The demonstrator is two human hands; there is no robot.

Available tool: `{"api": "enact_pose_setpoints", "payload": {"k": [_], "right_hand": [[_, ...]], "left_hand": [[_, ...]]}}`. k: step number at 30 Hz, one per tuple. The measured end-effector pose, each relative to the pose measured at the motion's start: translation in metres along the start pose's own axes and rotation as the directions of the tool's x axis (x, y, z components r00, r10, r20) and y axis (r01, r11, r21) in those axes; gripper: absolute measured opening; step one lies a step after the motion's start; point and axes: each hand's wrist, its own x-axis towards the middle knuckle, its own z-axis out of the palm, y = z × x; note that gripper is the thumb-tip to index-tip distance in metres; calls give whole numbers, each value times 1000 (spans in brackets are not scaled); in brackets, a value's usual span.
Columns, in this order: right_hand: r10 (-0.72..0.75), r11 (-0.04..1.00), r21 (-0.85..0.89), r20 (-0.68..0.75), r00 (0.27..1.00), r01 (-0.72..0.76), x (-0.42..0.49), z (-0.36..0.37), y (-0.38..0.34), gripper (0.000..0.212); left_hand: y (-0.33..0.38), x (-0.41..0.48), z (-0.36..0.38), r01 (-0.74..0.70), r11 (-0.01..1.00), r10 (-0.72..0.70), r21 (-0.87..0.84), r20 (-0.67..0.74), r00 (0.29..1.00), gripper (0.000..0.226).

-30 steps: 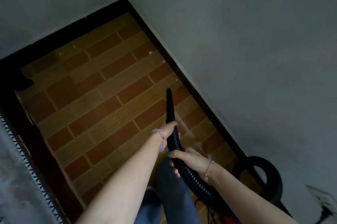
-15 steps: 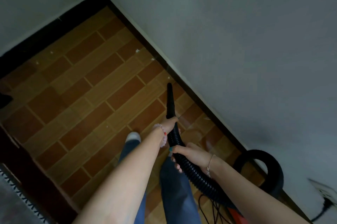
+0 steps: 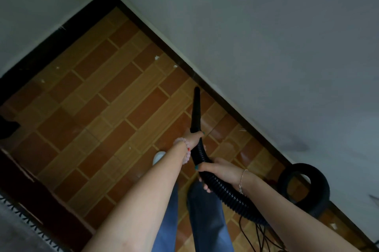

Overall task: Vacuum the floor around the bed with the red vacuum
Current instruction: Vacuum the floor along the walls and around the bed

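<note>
– If the left hand (image 3: 193, 135) loosens its grip, where does the nozzle (image 3: 196, 108) go?

– At present its fingers are curled tightly round the joint where the nozzle meets the hose (image 3: 225, 193), and the right hand (image 3: 218, 171) is wrapped round the hose just behind. The tip is low over the floor (image 3: 102, 120), very near the dark skirting (image 3: 229, 111) at the foot of the wall (image 3: 266, 46); whether it touches the floor I cannot tell. I think a slip would knock the tip against the skirting.

– Which dirt is left?

– Small white crumbs (image 3: 156, 58) lie further along the skirting, well apart from the tip. A too fast sweep could push them away instead of taking them in.

– And near the feet?

– Thin cables (image 3: 257, 235) lie loose on the floor by the legs, beside a black ring (image 3: 303, 187) that stands at the wall. In my opinion a step backward may catch a foot in them. The red body of the vacuum I cannot see; the hose passes behind the right forearm and out of view, so a strong pull might tip it.

– And the bed (image 3: 10, 235)?

– Only its edge shows at the lower left, across the floor from the nozzle.
</note>
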Motion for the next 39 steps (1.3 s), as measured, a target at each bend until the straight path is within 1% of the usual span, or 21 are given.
{"api": "enact_pose_setpoints", "payload": {"k": [2,6,8,9,11,13,17,19,21,24,27,29,31,33,35,39], "right_hand": [[1,1000,-3,-5,1000,-1,2,-3,-2,15],[1,1000,21,-14,1000,0,1,-7,0,12],[-1,998,61,9,1000,0,0,-8,0,14],[-4,998,55,17,1000,3,1,-8,0,17],[-19,1000,-16,6,1000,19,2,-7,-1,25],[-51,994,-92,-13,999,49,5,-4,-4,32],[-103,978,-183,-27,994,96,13,4,-16,33],[-110,977,-189,-28,994,102,18,5,-23,31],[-112,973,-207,-33,993,102,22,5,-30,24],[-105,972,-216,-56,993,91,28,2,-40,15],[-113,971,-219,-84,990,93,34,-3,-52,20],[-105,972,-221,-107,989,79,36,-5,-60,24],[-93,973,-220,-120,988,65,37,-7,-65,25],[-87,976,-210,-122,989,60,36,-6,-68,24],[-86,974,-219,-123,989,58,35,-4,-72,24],[-105,946,-318,-117,988,63,40,3,-87,24]], "left_hand": [[1,5,0,1,1000,-1,30,1,1000,58],[2,7,2,20,999,-20,26,-11,1000,60],[0,5,5,17,1000,-17,-5,-27,999,57],[-2,4,6,15,998,-17,-53,-40,999,54],[-6,2,5,3,991,-15,-135,-88,996,54],[-6,1,1,-10,984,-14,-180,-134,991,56],[0,3,-14,-17,971,-24,-239,-165,986,59],[5,5,-22,-34,977,-2,-212,-171,985,58],[10,9,-28,-58,985,29,-159,-183,983,58],[19,14,-35,-105,986,80,-130,-183,980,49],[31,21,-42,-114,984,92,-139,-160,983,49],[39,25,-45,-112,989,95,-98,-162,982,50],[43,28,-47,-101,992,88,-74,-158,983,50],[45,27,-47,-102,990,87,-96,-147,985,49],[46,26,-47,-99,989,80,-106,-167,983,49],[51,28,-56,-110,991,91,-73,-227,970,49]]}}
